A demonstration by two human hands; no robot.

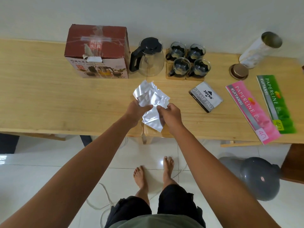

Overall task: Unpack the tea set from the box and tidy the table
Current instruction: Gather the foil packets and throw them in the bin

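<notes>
Closed red box (97, 51), glass teapot (150, 59) beside it, four glass cups (188, 60) on wooden coasters, crumpled clear wrappers (150, 99) above table.

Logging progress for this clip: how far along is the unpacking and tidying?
Done: teapot and four cups stand beside the box. In hand: left hand and right hand gather plastic wrappers. Left: discarding them, perhaps the box.

The box (97, 51) is dark red on top, its front white with a printed tea set. The teapot (148, 58) at upper centre is clear glass with a black lid and handle; the cups (187, 60) match, on pale wood coasters. The bags (151, 102) are clear and glossy. At right lie a grey stamp pad (205, 97), a pink booklet (251, 111) and a green booklet (276, 102). The table (41, 96) is light wood grain.
</notes>
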